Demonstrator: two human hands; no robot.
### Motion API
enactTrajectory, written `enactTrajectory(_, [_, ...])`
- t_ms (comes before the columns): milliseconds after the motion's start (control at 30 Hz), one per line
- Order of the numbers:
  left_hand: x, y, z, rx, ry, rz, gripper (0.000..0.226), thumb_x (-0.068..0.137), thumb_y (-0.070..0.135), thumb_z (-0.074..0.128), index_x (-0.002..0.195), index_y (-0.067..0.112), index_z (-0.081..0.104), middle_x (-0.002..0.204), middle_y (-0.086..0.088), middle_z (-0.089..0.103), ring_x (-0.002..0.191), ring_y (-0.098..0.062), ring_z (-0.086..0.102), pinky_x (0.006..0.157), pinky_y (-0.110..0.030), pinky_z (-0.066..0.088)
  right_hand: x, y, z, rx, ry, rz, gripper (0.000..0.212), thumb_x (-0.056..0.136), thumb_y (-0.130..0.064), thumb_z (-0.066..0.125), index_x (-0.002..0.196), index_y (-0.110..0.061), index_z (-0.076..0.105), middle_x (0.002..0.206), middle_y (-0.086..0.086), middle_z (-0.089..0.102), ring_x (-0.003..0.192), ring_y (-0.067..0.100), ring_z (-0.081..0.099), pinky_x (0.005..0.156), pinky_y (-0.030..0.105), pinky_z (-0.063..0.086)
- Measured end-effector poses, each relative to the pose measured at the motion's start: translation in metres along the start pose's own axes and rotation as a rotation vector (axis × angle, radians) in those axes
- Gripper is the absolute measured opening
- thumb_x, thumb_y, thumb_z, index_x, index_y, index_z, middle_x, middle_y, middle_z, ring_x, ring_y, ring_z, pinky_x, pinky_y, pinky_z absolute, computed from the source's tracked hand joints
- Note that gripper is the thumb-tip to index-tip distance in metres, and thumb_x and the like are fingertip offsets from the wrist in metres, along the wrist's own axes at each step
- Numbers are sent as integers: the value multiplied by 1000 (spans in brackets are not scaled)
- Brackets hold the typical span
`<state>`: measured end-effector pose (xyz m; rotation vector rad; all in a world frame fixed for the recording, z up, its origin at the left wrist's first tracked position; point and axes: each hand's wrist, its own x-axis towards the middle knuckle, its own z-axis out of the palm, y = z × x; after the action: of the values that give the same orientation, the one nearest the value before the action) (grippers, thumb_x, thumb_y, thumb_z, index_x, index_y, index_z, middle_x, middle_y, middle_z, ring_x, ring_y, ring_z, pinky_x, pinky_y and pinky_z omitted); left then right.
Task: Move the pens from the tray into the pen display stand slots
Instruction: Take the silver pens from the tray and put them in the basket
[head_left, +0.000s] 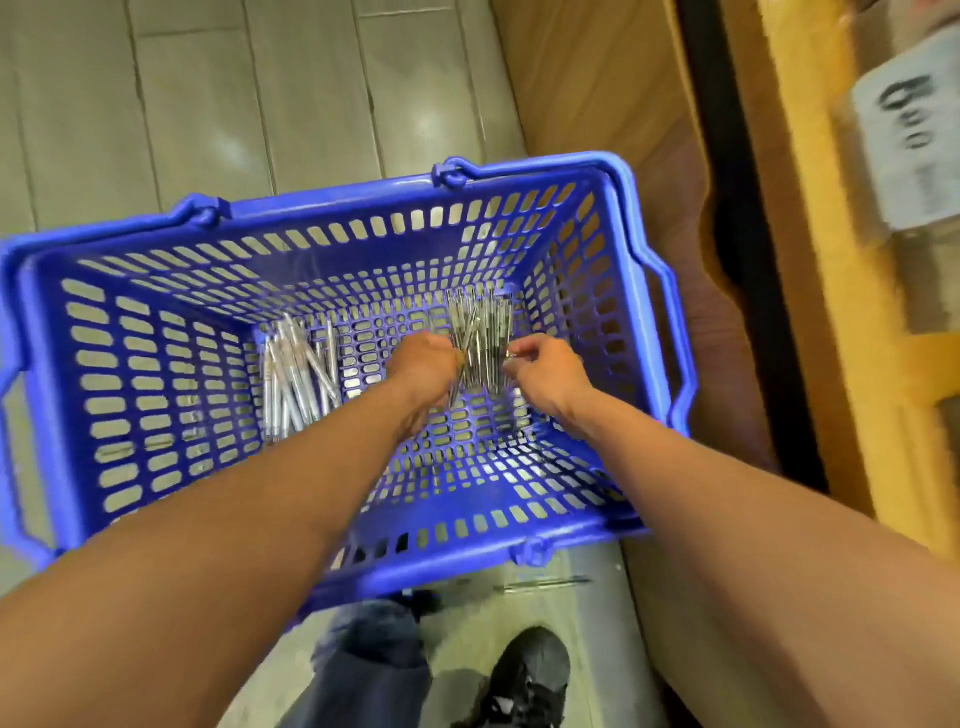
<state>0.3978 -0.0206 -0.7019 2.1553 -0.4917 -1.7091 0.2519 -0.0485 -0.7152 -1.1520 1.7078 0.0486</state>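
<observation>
A pale tiled floor (218, 93) fills the upper left, and a wooden cabinet side (587, 88) runs down from 12 to 4 o'clock, with blurred yellow shelving (831, 364) beyond it at 3 o'clock. Sitting on the floor in the middle is a large blue plastic basket (156, 374) with perforated walls and its handles folded down along the rim.

Both bare forearms reach in from 7 and 5 o'clock to the basket bottom. The left hand (423, 371) and right hand (545, 371) sit close together on either side of the right bundle of pens (480, 332), their fingers curled against it. The left hand looks closed around the bundle's near end; the right hand pinches at its edge, though blur makes it impossible to tell how firm either grip is. This bundle lies with its long axis running from 6 toward 12 o'clock, the far ends fanning slightly.

A second, looser pile of pens (296, 374) lies untouched on the basket bottom at about 9 o'clock from the hands, its pens running mostly 6 to 12 o'clock, a few tilted toward 11.

At 6 o'clock, outside the basket, a dark trouser leg (363, 670) and a black shoe (530, 670) stand on the floor, and a single pen (540, 584) lies there pointing 3 to 9 o'clock.
</observation>
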Motion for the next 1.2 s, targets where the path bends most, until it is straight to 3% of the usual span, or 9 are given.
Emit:
enactTrajectory(100, [-56,1,-12,-148,-19,14,17,95,4,56,110,11,60,92,-3,62,76,-15,59,61,-28,52,-57,5,-11,275,31,-5,17,88,-6,64,105,-9,63,89,10,67,82,27,65,73,37,47])
enactTrajectory(167, [-94,-2,-17,-209,-25,26,12,94,5,56,102,13,60,94,-7,62,70,-14,57,52,-23,46,-98,8,-20,408,82,-54,15,88,-1,64,102,-4,65,73,5,63,66,20,61,70,37,49])
enactTrajectory(267, [-144,-9,-20,-266,-56,25,12,96,6,53,97,16,60,91,-5,63,69,-14,57,53,-22,44,-165,21,-35,546,155,-208,20,89,3,61,88,-17,64,67,1,61,54,5,57,60,23,52])
enactTrajectory(367, [-180,-20,-17,-308,-52,-5,11,97,9,52,98,17,60,87,-2,65,70,-13,58,61,-25,47,-215,59,-30,521,189,-259,25,88,3,62,84,-22,65,67,5,59,58,12,53,60,25,47])
enactTrajectory(500, [-200,-34,-7,-363,-83,36,15,98,9,51,93,20,61,87,0,68,67,-11,60,53,-18,49,-225,129,1,170,135,-144,18,86,3,58,90,-11,68,62,-5,59,57,14,52,63,27,43])
enactTrajectory(667, [-206,-63,7,-400,-173,66,9,97,16,55,97,19,64,85,0,73,68,-10,63,59,-23,46,-181,207,27,-451,-95,-62,28,91,-7,54,118,-10,59,121,11,60,111,29,57,93,34,45])
enactTrajectory(767, [-203,-86,13,-397,-221,64,8,95,21,57,97,18,64,87,1,75,69,-10,64,60,-22,46,-148,234,44,-683,-136,-72,34,92,-4,49,125,-9,51,131,13,51,124,30,48,99,37,42])
enactTrajectory(900, [-193,-104,9,-411,-263,98,19,82,29,60,97,17,65,91,-3,76,70,-7,65,58,-18,50,-116,254,67,-896,-222,-110,48,95,-14,54,140,-9,39,141,13,44,131,30,41,100,40,40])
enactTrajectory(1200, [-186,-99,-2,-411,-299,94,29,79,31,61,102,14,66,94,-8,76,70,-10,67,58,-18,51,-100,255,84,-1076,-364,-161,37,96,-3,39,132,-5,48,133,17,56,120,34,56,93,43,47])
